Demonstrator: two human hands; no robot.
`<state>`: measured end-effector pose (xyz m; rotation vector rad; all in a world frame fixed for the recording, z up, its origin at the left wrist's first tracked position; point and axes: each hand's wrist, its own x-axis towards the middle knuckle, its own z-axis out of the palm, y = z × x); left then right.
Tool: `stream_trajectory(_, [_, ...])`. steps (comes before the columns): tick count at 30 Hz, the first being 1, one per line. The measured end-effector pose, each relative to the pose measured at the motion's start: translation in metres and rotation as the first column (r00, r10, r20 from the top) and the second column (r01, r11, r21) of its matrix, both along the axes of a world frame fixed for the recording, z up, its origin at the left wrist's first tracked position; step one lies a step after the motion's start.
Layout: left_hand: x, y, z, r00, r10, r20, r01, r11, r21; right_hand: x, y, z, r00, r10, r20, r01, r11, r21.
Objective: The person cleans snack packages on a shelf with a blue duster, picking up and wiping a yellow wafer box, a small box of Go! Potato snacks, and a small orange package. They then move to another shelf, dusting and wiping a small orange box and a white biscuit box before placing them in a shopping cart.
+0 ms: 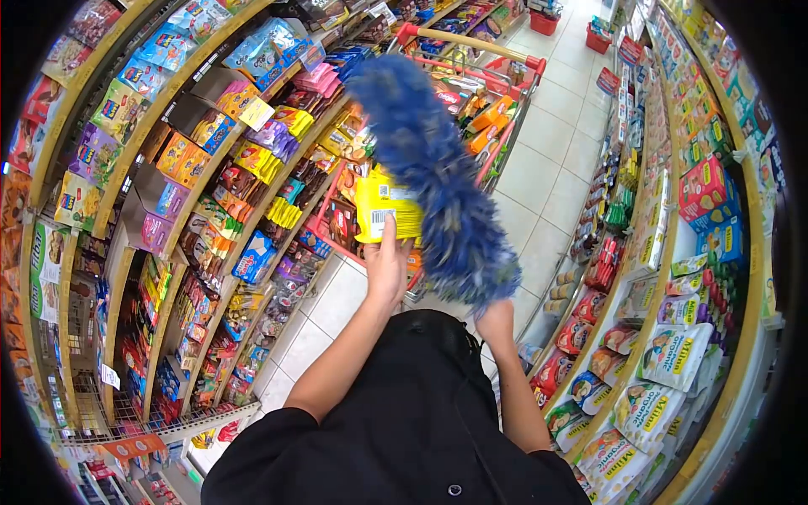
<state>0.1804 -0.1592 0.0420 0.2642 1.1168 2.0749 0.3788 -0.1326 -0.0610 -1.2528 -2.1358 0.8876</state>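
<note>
Lined on the left with snack shelves (137, 147). Pinching a yellow packet (397, 202) in the left hand (386, 271), thumb flat on it, before a red-framed cart (537, 66); gripping a fluffy blue duster (446, 181) low in the right hand (495, 320), fingers hidden, with stocked shelves (762, 252) at far right.

Mottled blue duster (442, 181), yellow packet (385, 200)

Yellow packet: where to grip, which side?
Probably pinch the yellow packet at its lower edge, from below, thumb on its broad face, which looks toward the camera. The blue duster overlaps its right side in view. The left hand grips there now.
</note>
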Motion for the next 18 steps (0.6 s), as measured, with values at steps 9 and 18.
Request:
stream_trajectory(9, [-0.041, -0.006, 0.013, 0.986, -0.065, -0.155, 0.101, 0.966, 0.237, 0.003, -0.007, 0.019, 0.933, -0.102, -0.346, -0.154, 0.754, -0.639])
stream_trajectory(18, [0.009, -0.001, 0.033, 0.536, -0.114, -0.837, 0.08, 0.993, -0.083, 0.001, 0.012, 0.07, 0.975, -0.001, -0.222, -0.165, 0.665, -0.729])
